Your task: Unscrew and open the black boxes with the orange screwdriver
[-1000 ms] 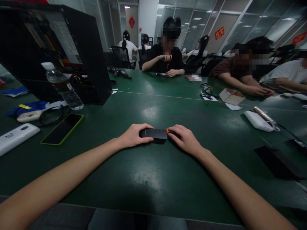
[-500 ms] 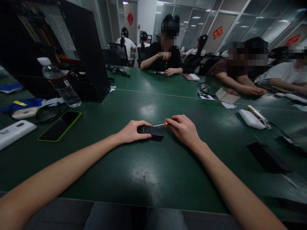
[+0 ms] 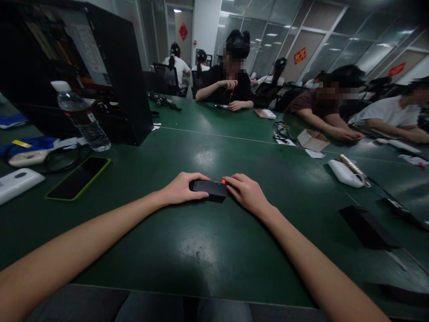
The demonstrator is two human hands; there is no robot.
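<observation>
My left hand [image 3: 183,188] grips the left end of a small black box [image 3: 214,189], thumb along the near side and fingers on the far side. The box rests low over the green table. At its right end, my right hand [image 3: 248,190] has its fingers closed around a screwdriver [image 3: 224,181]. Only an orange bit of that screwdriver shows, beside the box's far right corner; its shaft is hidden, apparently behind the box.
Left of me are a phone [image 3: 80,178] in a green case, a plastic bottle [image 3: 82,118] and an open computer case [image 3: 124,80]. To the right lie a white device [image 3: 345,173] and another black box [image 3: 368,226]. A co-worker [image 3: 236,76] sits across the green table [image 3: 201,250].
My right hand has moved left and slightly toward me, closer to the box. The screwdriver's metal shaft, visible before above the box, is out of sight.
</observation>
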